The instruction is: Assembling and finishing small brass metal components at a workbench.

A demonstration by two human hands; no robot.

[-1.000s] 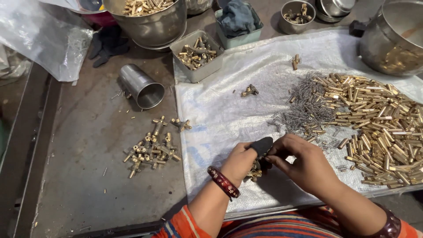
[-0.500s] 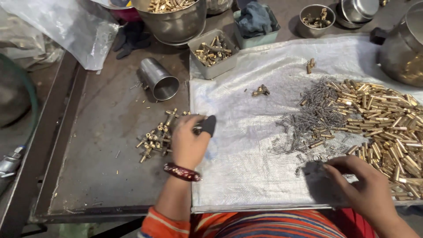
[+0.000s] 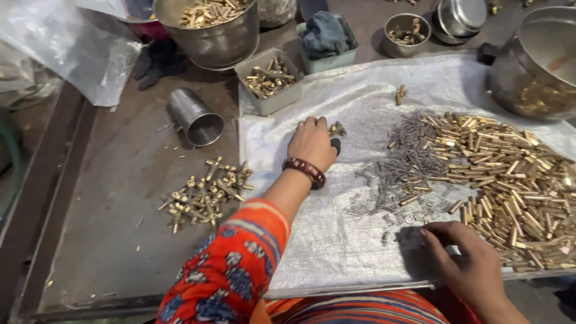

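Under your left hand (image 3: pixel 312 143): white woven sheet (image 3: pixel 336 240), fingers curled down over a small black tool (image 3: pixel 335 146), fingertips touching a small cluster of brass fittings (image 3: pixel 337 128). Can't tell if it's actually gripping the tool. Your right hand (image 3: pixel 465 258) rests loosely open at the sheet's near edge, fingertips touching thin grey springs (image 3: pixel 399 165), nothing held. Just right of that hand: big pile of brass tubes (image 3: pixel 510 174). Left of your left forearm, off the sheet: heap of brass fittings (image 3: pixel 204 192), with a tipped steel cup (image 3: pixel 194 117) beyond it
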